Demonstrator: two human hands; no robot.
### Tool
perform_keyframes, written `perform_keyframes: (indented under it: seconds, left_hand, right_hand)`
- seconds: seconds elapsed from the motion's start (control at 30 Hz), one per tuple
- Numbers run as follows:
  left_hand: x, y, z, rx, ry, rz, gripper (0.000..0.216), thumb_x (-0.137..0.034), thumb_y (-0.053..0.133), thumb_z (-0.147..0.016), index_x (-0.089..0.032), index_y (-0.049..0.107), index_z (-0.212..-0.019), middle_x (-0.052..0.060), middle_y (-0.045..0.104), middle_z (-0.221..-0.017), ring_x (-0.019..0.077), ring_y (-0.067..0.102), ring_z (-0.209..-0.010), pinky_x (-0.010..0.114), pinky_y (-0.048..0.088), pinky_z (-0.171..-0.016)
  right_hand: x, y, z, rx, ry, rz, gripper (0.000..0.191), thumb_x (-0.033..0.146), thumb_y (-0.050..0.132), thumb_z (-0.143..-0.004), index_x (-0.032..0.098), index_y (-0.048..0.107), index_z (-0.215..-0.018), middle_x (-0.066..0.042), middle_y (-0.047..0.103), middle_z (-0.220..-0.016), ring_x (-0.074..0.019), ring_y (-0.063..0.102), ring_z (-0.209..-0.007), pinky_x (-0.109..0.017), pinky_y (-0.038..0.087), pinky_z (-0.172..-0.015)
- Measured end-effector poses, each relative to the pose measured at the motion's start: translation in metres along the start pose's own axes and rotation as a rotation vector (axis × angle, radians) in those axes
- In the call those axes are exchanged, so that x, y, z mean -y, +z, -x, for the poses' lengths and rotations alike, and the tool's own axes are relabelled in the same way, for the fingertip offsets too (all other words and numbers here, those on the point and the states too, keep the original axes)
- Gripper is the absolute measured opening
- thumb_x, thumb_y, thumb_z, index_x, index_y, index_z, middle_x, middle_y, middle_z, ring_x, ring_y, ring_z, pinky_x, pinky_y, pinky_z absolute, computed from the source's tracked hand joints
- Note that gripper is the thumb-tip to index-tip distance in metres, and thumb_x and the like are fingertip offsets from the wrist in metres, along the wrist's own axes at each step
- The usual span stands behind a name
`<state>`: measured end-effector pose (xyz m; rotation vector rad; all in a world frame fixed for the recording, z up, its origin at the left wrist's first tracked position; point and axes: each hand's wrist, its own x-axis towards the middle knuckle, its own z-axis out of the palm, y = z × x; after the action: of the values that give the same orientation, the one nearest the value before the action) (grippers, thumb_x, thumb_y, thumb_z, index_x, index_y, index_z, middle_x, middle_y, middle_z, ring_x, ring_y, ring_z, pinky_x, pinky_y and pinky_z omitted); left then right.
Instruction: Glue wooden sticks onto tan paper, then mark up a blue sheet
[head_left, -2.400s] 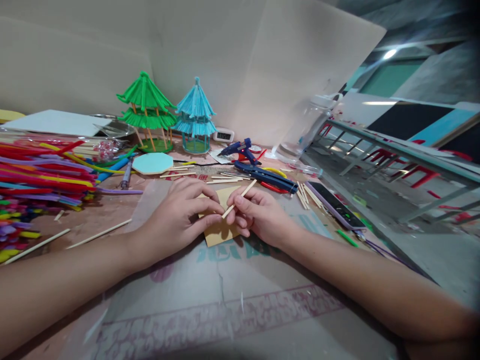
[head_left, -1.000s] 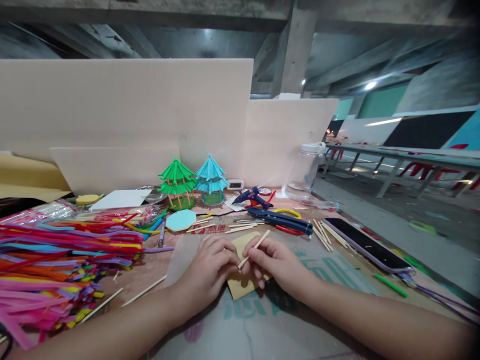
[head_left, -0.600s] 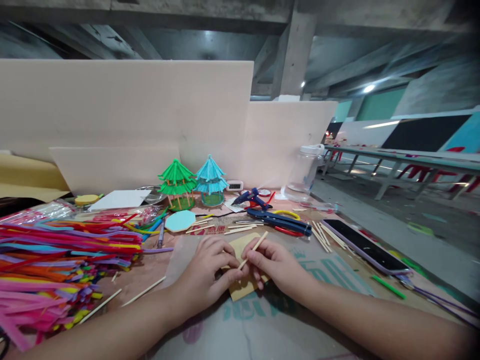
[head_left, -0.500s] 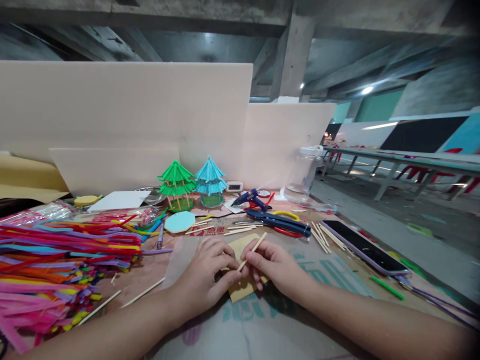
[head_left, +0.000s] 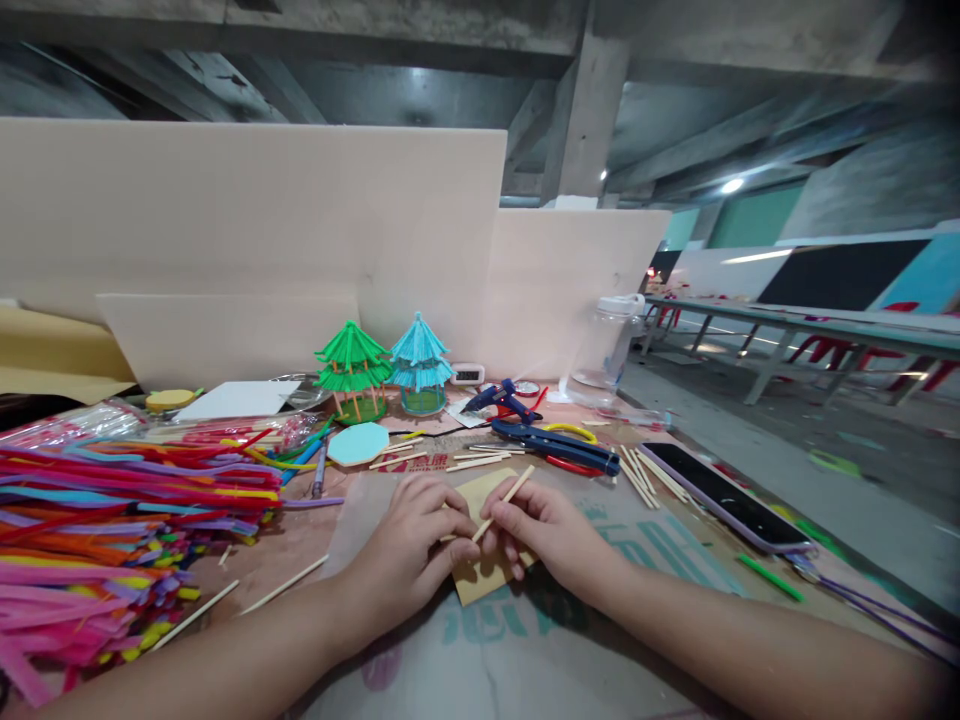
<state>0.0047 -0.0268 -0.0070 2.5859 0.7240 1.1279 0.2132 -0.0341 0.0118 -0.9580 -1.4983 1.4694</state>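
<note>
Inside the tabletop's [head_left: 255, 545] edges, your right hand [head_left: 546, 528] is seemingly aligning a pinched stick [head_left: 515, 488], next needing steadiness; left hand's [head_left: 420, 528] grasp unclear.

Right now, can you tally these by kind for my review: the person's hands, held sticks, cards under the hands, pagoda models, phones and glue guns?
Hands: 2 (left hand, right hand)
Held stick: 1
Tan card: 1
Pagoda models: 2 (green pagoda, blue pagoda)
Phone: 1
Glue gun: 1
Total: 8
</note>
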Motion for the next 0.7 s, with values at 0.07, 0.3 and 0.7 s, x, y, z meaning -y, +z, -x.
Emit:
perform_keyframes:
  seconds: [0.07, 0.3, 0.7]
  left_hand:
    - [-0.0016, -0.0010, -0.0003, 0.004, -0.005, 0.005, 0.010, -0.022, 0.058, -0.100, -0.023, 0.066, -0.095, 0.001, 0.063, -0.098, 0.0197, 0.054, -0.099, 0.036, 0.037, -0.092]
    - [-0.0027, -0.0024, -0.0008, 0.024, 0.007, 0.005, 0.015, -0.017, 0.051, -0.102, -0.022, 0.063, -0.094, 0.002, 0.065, -0.097, 0.0203, 0.054, -0.099, 0.037, 0.038, -0.093]
    - [-0.0054, -0.0041, -0.0027, 0.038, -0.009, 0.011, 0.022, -0.024, 0.046, -0.105, -0.022, 0.065, -0.095, 0.003, 0.065, -0.097, 0.0202, 0.056, -0.097, 0.037, 0.040, -0.091]
  right_hand:
    - [-0.0006, 0.0001, 0.0004, -0.001, -0.001, 0.002, 0.057, 0.071, 0.075, -0.071, 0.019, 0.055, -0.081, 0.001, 0.070, -0.061, -0.0085, 0.055, -0.039, -0.019, 0.041, -0.038]
    - [0.0000, 0.0001, 0.0014, 0.012, -0.004, 0.005, 0.056, 0.071, 0.073, -0.073, 0.018, 0.056, -0.084, -0.001, 0.072, -0.063, -0.0085, 0.054, -0.039, -0.019, 0.042, -0.039]
    - [0.0007, -0.0008, 0.0018, -0.019, 0.007, 0.001, 0.053, 0.069, 0.073, -0.075, 0.018, 0.057, -0.083, -0.001, 0.071, -0.063, -0.0089, 0.054, -0.041, -0.020, 0.042, -0.040]
